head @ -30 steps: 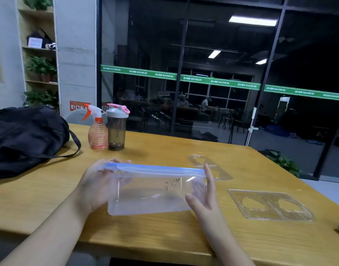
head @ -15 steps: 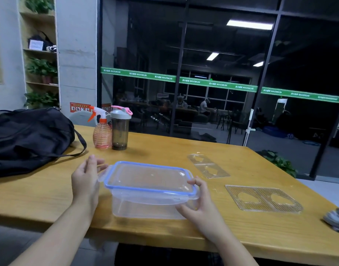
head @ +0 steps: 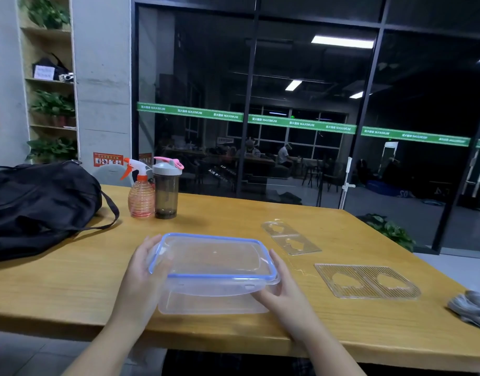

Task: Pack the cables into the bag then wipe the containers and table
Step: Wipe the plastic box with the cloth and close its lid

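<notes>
Both hands, left (head: 145,270) & right (head: 283,287), half-curled, seat blue-rimmed clear lid (head: 213,256) on clear plastic container (head: 211,303) nr table's (head: 70,294) front edge; next: press clips.

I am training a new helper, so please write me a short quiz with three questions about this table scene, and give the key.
1. True or false: both hands hold the clear container with the blue-rimmed lid.
2. Which object stands directly beside the spray bottle? A) shaker bottle B) black bag C) grey cloth
3. How many clear ribbed inserts lie on the table?

Key: 1 true: left hand and right hand grip its ends. 2 A, the shaker bottle. 3 two.
</notes>
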`<state>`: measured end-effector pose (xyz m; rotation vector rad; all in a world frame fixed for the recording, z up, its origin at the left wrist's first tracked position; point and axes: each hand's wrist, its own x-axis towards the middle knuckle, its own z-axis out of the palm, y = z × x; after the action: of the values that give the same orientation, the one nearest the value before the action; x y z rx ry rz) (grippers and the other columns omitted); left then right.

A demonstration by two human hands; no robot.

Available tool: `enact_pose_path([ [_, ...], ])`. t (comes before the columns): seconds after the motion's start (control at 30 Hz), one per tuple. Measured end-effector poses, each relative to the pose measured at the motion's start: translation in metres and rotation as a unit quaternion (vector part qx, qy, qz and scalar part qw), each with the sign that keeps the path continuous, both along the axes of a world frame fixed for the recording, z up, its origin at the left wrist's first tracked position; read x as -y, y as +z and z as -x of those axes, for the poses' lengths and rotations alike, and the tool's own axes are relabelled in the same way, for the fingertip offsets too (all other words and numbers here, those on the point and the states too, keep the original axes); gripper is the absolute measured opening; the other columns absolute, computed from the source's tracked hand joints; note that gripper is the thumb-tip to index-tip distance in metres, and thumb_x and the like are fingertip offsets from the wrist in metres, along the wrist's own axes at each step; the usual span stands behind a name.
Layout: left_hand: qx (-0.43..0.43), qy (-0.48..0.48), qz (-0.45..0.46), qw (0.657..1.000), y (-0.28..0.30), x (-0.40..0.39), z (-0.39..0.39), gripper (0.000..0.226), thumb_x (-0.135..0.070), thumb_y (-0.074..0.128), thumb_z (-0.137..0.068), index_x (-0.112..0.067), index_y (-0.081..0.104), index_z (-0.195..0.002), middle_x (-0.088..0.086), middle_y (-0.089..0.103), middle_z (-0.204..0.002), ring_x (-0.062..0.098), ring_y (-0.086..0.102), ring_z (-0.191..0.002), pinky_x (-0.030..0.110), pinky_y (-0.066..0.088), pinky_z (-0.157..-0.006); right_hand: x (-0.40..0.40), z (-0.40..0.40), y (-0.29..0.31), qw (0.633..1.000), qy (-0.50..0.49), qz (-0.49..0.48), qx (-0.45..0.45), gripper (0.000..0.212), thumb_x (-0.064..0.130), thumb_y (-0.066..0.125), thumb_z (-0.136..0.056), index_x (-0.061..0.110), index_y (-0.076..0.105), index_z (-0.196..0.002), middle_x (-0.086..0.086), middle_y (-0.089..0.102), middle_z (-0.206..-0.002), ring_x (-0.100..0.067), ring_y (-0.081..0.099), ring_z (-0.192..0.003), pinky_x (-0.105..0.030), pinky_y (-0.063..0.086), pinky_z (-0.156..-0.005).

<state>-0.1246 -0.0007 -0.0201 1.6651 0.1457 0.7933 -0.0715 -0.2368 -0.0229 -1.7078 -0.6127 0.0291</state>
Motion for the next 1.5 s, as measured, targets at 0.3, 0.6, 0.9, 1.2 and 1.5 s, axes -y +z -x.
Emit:
enact_pose_path([
  [0.3,0.024,-0.008,0.004,1.000,0.002,0.003,0.005,0.038,-0.048,0.063,-0.075,-0.043,0.048,-0.110,-0.009,0.037,-0.145,0.007,0.034,-0.132,0.026,0.030,-0.099,0.001,0.001,-0.001,1.000,-0.008,-0.014,-0.006,0.096,0.065,0.066,-0.056,0.049,0.016,-0.136,0.055,0.033,-0.113,0.035,0.040,-0.097,-0.001,0.041,-0.072],
  [0.6,0.072,-0.020,0.007,0.997,0.004,0.007,0.005,0.046,-0.055,0.058,-0.064,-0.045,0.049,-0.108,-0.017,0.034,-0.144,-0.012,0.037,-0.119,0.016,0.031,-0.090,0.003,-0.005,-0.005,0.998,-0.027,-0.047,-0.017,0.082,0.062,0.068,-0.052,0.047,0.034,-0.125,0.028,0.047,-0.127,0.018,0.052,-0.104,-0.018,0.045,-0.081],
  [0.9,0.087,-0.034,-0.003,0.996,-0.002,0.008,0.003,0.035,-0.060,0.054,-0.060,-0.065,0.052,-0.095,-0.034,0.040,-0.129,-0.024,0.033,-0.118,0.017,0.033,-0.092,0.005,-0.013,-0.012,0.994,-0.033,-0.104,-0.027,0.089,0.067,0.077,-0.052,0.052,0.033,-0.128,0.020,0.041,-0.140,-0.007,0.050,-0.124,-0.046,0.045,-0.102],
  [1.2,0.044,0.003,0.006,0.999,-0.013,0.011,-0.003,0.018,-0.025,0.054,-0.092,-0.036,0.053,-0.106,-0.009,0.044,-0.138,0.007,0.040,-0.125,0.027,0.032,-0.098,0.002,-0.010,-0.013,0.999,-0.021,-0.041,0.024,0.065,0.057,0.068,-0.065,0.054,0.043,-0.125,0.017,0.035,-0.146,-0.004,0.035,-0.135,-0.043,0.034,-0.110],
  [1.5,0.072,0.004,-0.010,0.997,-0.015,0.009,0.003,0.062,-0.070,0.042,-0.062,-0.032,0.052,-0.109,-0.006,0.048,-0.129,-0.003,0.043,-0.115,0.013,0.033,-0.086,0.000,-0.006,-0.013,0.995,-0.024,0.066,0.076,0.063,0.049,0.061,-0.064,0.058,0.035,-0.121,0.039,0.008,-0.144,0.009,0.016,-0.137,-0.029,0.026,-0.109],
])
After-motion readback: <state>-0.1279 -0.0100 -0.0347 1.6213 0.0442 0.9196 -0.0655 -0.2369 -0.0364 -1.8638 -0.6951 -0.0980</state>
